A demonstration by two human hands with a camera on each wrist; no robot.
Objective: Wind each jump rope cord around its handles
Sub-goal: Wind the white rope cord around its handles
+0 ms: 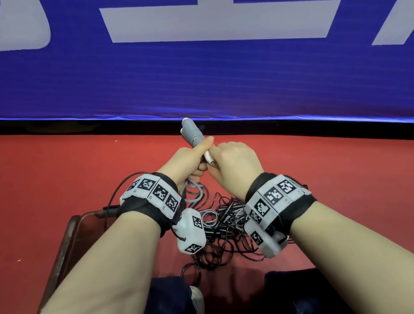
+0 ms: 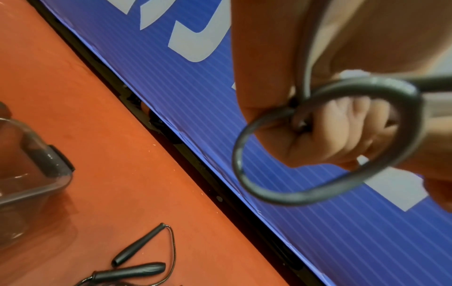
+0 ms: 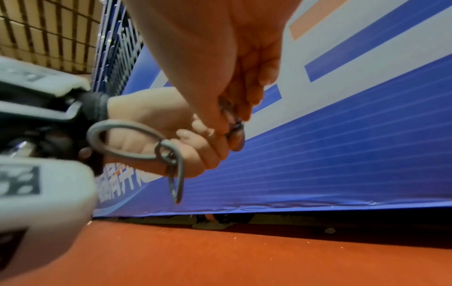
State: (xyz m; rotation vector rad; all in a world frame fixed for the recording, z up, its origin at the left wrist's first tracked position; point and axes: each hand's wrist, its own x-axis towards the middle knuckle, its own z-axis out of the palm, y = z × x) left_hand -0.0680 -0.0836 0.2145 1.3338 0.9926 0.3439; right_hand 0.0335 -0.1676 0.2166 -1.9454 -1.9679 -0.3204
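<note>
A pair of grey jump rope handles (image 1: 192,131) points up and away, with grey cord coiled round the top. My left hand (image 1: 187,158) grips the handles in a fist. Right beside it, my right hand (image 1: 235,158) pinches the grey cord (image 3: 234,125) by the handles' white lower end (image 1: 209,159). A loose loop of this grey cord (image 2: 330,195) hangs under the left fist (image 3: 193,149), also seen as a loop (image 3: 127,125) in the right wrist view. More ropes lie tangled in a pile (image 1: 220,223) on the red floor below my wrists.
A blue banner (image 1: 188,61) stands along the floor just beyond the hands. A brownish clear container (image 1: 65,252) sits at the left, by my left forearm. Two black handles (image 2: 139,243) with thin black cord lie on the red floor (image 1: 45,178). My knees are at the bottom.
</note>
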